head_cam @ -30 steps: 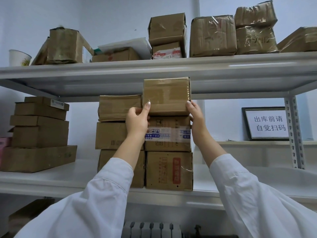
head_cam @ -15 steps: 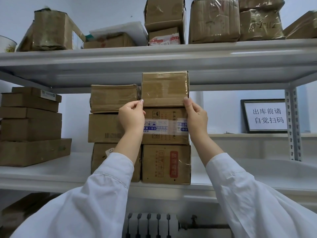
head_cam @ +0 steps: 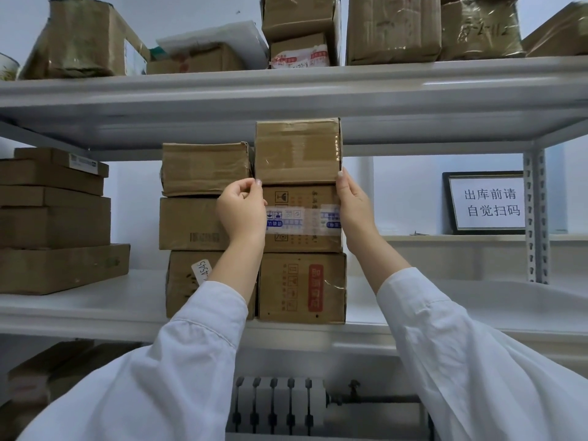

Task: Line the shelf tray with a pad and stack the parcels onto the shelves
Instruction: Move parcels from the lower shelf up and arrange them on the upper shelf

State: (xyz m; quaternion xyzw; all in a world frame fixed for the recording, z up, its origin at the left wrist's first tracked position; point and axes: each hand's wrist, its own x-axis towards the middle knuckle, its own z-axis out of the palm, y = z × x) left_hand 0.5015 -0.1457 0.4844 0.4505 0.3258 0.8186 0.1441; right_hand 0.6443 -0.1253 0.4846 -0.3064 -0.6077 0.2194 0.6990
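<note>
**Top box sits on the right stack, a hand at each lower corner**

Far left of the top box (head_cam: 297, 151), a pile of flat cartons (head_cam: 54, 218) rests on the middle shelf (head_cam: 95, 310). Just left of the top box stands a stack of three cartons (head_cam: 191, 224). Its uppermost carton is close against the top box's left side and ends lower than it.

The left grip (head_cam: 241, 211) is raised in front of that stack, at the top box's lower left corner. Its fingers are curled and a fingertip (head_cam: 258, 183) meets the corner, but I cannot tell whether it pinches the cardboard or only touches it.

The top box stands upright and square on a taped box (head_cam: 302, 218), which sits on a red-label box (head_cam: 302, 288). Directly above the top box runs the upper shelf (head_cam: 286, 90), loaded with more parcels (head_cam: 391, 30). Far below it, under the middle shelf, a radiator (head_cam: 280, 402) shows.

The right grip (head_cam: 354, 205) is released. Its fingers lie straight up the taped box's right edge, and one fingertip (head_cam: 340, 173) touches the top box's lower right corner. Both arms wear white sleeves (head_cam: 191, 361).

Well right of the top box a framed sign (head_cam: 486, 202) stands on a ledge, and a perforated post (head_cam: 536, 218) rises farther right again.
</note>
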